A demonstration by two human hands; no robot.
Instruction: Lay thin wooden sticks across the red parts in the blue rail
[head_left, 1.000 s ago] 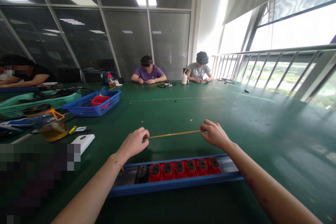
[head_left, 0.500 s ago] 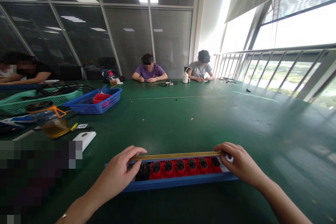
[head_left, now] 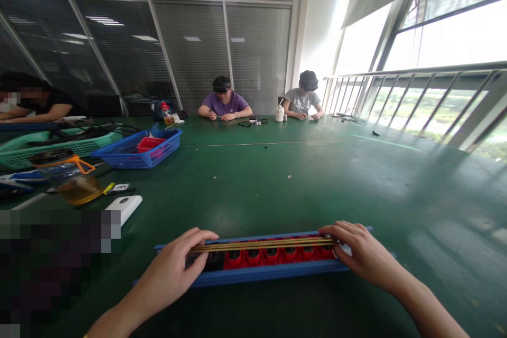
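A long blue tray [head_left: 277, 274] lies crosswise on the table in front of me. A row of red holders [head_left: 253, 260] with black parts in them fills its middle, and a black piece [head_left: 214, 261] sits at the left end. Above the holders runs a bundle of thin tan sticks [head_left: 269, 244]. My left hand [head_left: 180, 259] pinches the sticks' left end between thumb and fingers. At their right end my right hand [head_left: 354, 245] grips them the same way. Both hands hide the stick ends and parts of the tray's ends.
Left of me are a jar of amber liquid [head_left: 79, 187], a white power bank [head_left: 129, 206], a blue basket [head_left: 158, 157] with a red box [head_left: 150, 144], and a green basket [head_left: 79, 145] with cables. Two people [head_left: 225, 103] sit across the table; others sit far left.
Both hands have brought the sticks nearer to me, from the tray's far edge to over the red holders. The tray's far rim now shows behind them. The view has shifted slightly.
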